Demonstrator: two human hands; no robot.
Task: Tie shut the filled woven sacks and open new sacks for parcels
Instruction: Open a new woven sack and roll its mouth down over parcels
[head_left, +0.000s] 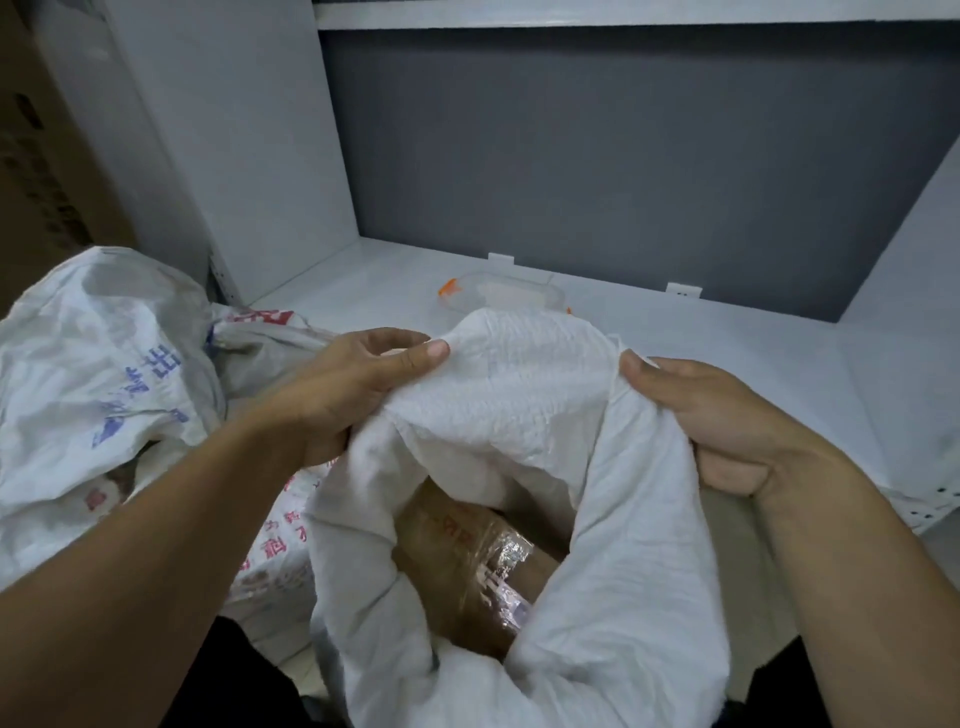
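Two fists work the sack (519, 400): your left hand (353, 387) and right hand (727, 423) each clutch its rim before the shelf (753, 332), holding the mouth up over what looks like a taped parcel (457, 561), likely to gather it for tying.

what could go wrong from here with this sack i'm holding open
1. The left hand and right hand each pinch only the rim of the white sack; if either grip slips, the mouth may drop open.
2. The brown taped parcel lies close under the mouth, so little loose fabric may be left for a tight tie.
3. The raised rim shows just in front of the clear container on the shelf and might nudge it.
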